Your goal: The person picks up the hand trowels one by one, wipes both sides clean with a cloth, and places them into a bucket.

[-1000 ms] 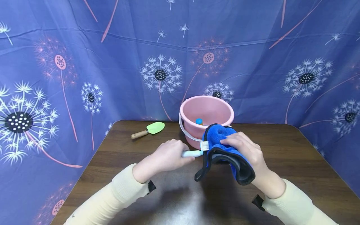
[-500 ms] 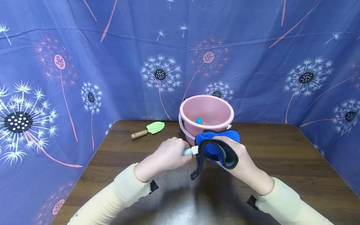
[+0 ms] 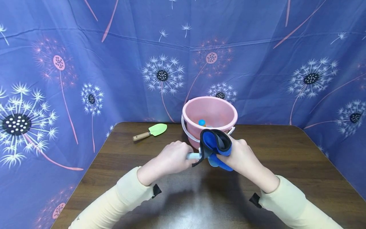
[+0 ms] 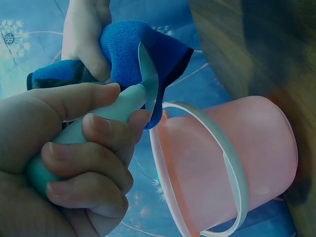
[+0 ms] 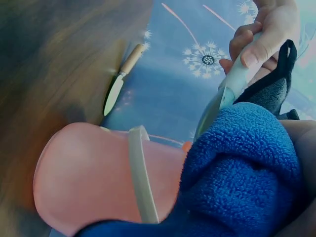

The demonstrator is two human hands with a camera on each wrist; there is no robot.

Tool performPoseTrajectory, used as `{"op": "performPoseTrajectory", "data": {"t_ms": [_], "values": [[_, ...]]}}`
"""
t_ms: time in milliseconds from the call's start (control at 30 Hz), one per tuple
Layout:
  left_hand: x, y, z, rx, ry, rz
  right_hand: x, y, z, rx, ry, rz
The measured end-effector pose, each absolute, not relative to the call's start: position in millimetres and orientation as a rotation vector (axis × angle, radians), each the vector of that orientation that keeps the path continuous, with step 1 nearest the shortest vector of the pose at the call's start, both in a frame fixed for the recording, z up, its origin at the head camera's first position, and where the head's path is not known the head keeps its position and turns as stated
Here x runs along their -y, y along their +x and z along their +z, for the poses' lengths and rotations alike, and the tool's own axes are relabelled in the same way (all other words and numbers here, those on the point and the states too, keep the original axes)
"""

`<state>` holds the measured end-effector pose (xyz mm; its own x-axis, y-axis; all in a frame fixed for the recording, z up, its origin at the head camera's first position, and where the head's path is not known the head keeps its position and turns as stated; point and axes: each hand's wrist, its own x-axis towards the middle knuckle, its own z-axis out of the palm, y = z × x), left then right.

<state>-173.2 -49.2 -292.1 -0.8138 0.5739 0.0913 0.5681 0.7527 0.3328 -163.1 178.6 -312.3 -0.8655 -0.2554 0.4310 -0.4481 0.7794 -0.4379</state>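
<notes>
My left hand point(image 3: 175, 157) grips the pale-blue handle of a small trowel point(image 3: 193, 156), fingers curled round it in the left wrist view. Its thin curved blade point(image 4: 148, 74) points away from that hand and lies against a blue cloth point(image 3: 210, 140). The cloth is fuzzy, with black edging and a grey side, and hides much of the blade in the head view. My right hand point(image 3: 243, 157) holds this cloth bunched and folded at the blade. Just behind both hands stands a pink bucket point(image 3: 211, 109) with a pale carrying handle point(image 5: 140, 173).
Left of the bucket, a green trowel point(image 3: 158, 129) with a wooden grip lies on the brown table point(image 3: 123, 159). A round blue thing point(image 3: 202, 122) shows inside the bucket. Behind the table hangs a blue dandelion-print curtain point(image 3: 125, 79).
My right hand has moved left with the cloth and turned, so the cloth is now folded more tightly about the blade. My left hand has barely moved.
</notes>
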Motion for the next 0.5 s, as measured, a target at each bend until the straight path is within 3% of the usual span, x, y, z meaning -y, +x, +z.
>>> {"op": "performPoseTrajectory", "data": {"t_ms": [500], "values": [[56, -178, -295, -2.883, 0.943, 0.579, -196, -168, -309, 2.673, 0.518, 0.687]]}}
